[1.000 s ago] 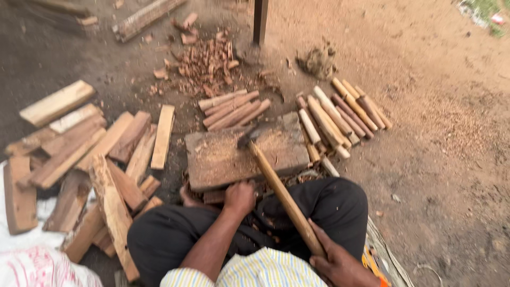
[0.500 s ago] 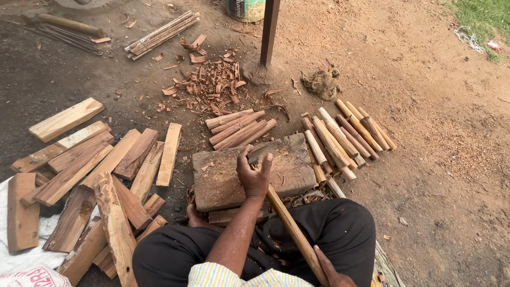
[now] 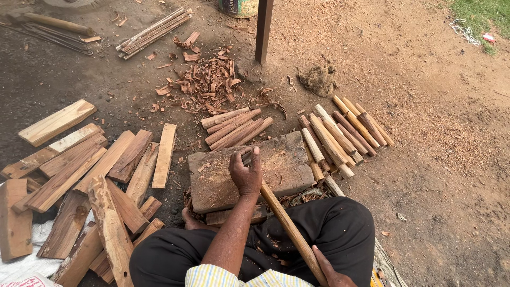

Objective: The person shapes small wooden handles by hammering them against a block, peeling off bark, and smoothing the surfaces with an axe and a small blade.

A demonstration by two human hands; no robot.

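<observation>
Bare dirt ground (image 3: 425,175), me sitting with the chopping block (image 3: 276,165) at 12 o'clock between my knees. My left hand (image 3: 246,172) is curling over the head end of a wooden-handled tool (image 3: 289,228), pinning it flat on the block, likely for control. My right hand (image 3: 329,271) is gripping the handle's butt at 5 o'clock, mostly out of frame. Handle is looking pale, smooth, round. Trimmed sticks (image 3: 342,130) are lying at 1 o'clock, rough planks (image 3: 90,175) piling at 9, bark chips (image 3: 207,82) beyond.
</observation>
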